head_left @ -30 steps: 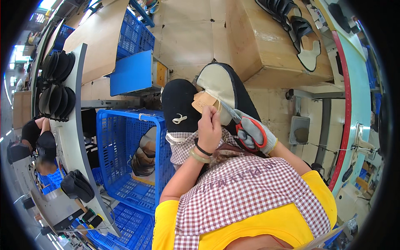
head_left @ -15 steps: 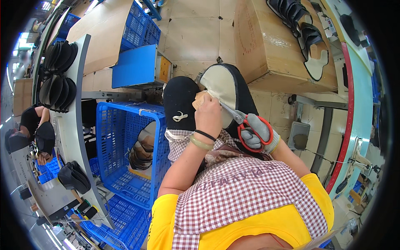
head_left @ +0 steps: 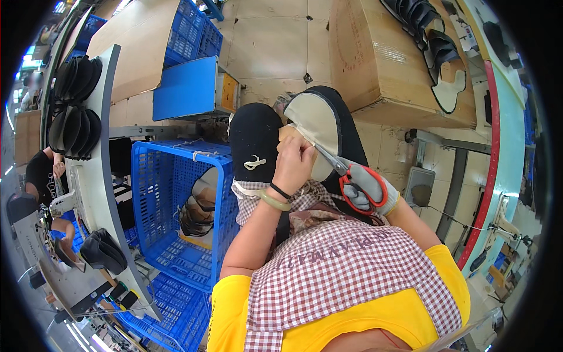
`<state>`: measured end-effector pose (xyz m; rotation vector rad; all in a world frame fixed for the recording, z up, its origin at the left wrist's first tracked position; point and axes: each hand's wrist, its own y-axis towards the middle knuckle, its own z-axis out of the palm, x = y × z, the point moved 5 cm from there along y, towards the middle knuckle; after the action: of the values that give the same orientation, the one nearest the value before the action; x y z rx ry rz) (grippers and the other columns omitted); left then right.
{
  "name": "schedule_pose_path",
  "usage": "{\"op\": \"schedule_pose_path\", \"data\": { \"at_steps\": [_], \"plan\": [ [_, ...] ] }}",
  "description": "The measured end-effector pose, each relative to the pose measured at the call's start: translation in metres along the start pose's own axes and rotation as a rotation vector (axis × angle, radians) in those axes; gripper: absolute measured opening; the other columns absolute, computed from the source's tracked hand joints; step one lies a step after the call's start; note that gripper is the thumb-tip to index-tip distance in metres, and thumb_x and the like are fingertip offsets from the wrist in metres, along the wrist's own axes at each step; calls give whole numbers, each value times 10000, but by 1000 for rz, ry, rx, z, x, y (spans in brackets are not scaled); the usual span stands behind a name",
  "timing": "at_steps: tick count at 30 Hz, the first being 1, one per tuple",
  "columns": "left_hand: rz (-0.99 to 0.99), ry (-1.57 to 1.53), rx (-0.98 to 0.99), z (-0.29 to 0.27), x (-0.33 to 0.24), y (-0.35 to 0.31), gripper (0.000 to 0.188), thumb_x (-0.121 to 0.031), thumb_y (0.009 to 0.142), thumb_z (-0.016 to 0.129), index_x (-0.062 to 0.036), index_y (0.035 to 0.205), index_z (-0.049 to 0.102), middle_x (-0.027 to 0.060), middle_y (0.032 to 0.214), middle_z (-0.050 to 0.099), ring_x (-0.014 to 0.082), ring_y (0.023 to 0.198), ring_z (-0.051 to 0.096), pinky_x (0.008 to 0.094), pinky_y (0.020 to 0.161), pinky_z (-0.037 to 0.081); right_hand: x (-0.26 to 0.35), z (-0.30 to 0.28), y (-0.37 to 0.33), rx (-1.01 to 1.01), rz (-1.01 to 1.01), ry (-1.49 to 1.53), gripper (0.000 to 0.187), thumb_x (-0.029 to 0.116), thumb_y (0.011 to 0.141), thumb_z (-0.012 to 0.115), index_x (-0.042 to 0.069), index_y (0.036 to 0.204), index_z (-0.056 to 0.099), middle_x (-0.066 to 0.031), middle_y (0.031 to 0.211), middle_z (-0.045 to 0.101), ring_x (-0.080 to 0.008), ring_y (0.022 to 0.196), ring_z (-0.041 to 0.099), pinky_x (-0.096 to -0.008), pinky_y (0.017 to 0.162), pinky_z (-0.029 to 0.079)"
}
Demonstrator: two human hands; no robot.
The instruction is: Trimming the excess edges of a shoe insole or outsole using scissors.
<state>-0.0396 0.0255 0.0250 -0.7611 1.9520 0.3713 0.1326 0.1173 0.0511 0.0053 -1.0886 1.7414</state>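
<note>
A cream-faced shoe upper piece [head_left: 319, 117] with a dark edge lies over my right thigh. My left hand [head_left: 293, 159] is closed in a pinch on its tan edge, between my knees. In my gloved right hand [head_left: 366, 190] are scissors [head_left: 338, 165] with red loop handles, my fingers through the loops. Their blades point up and left to the upper's cream edge, close beside my left fingertips. Whether the tips have material between them is hard to see. A small white twisted scrap [head_left: 254, 162] rests on my dark left trouser leg.
On my left, a blue plastic crate [head_left: 220, 234] holds several stacked shoe pieces [head_left: 198, 211]. Dark shaped pieces [head_left: 76, 129] stand along a grey shelf edge. A large carton [head_left: 375, 64] at the far right carries shoe uppers [head_left: 443, 64]. A co-worker [head_left: 44, 176] sits at a machine far left.
My right hand and the scissors have shifted slightly; the left hand keeps its pinch, turned a little. The whole view has tilted slightly. The co-worker's arms have moved.
</note>
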Motion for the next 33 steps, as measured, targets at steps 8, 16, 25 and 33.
{"op": "schedule_pose_path", "data": {
  "at_steps": [8,16,25,33],
  "plan": [
    [-67,-87,-79,12,2,-14,103,-54,814,609,-9,825,517,127,789,507,298,736,537,383,669,438,8,-6,3,-13,23,-130,582,422,956,503,140,1440,344,34,727,534,-13,508,405,-152,426,325],
    [-33,-101,-74,15,-6,-19,83,-29,802,598,-7,796,519,122,809,514,303,748,535,396,674,432,12,2,6,-96,39,-210,541,387,958,493,141,1424,370,36,707,522,-20,483,385,-163,419,324],
    [95,-156,60,16,-7,-23,88,3,755,592,-11,780,509,127,810,497,329,803,512,405,695,418,8,-1,18,-170,55,-255,390,402,953,505,129,1231,503,30,714,537,-18,481,401,-164,414,324],
    [231,-287,197,11,-2,-23,93,14,733,598,-28,777,528,116,841,509,320,825,495,383,727,413,13,12,24,-192,33,-193,367,439,945,516,121,1127,521,25,709,545,-26,477,419,-174,395,324]
  ]
}}
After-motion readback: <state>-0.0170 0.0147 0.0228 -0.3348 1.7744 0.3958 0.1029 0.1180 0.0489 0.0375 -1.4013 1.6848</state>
